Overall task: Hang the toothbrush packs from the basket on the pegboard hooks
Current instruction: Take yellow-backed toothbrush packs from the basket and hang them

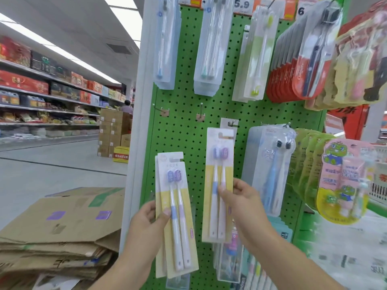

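Nearest, the left hand [149,220] pinches a small stack of yellow-and-white card toothbrush packs [178,214], thumb on the front, waiting below and left of the steel peg hook [231,123]. Just right of it, the right hand [243,203] pinches one matching single pack [218,185] at mid-height, its grip closed on the card's edges, its slotted top just under that hook on the green pegboard [184,132]. The hanging step looks underway: next, the slot needs lifting level with the hook's tip and sliding on. The basket is not visible.
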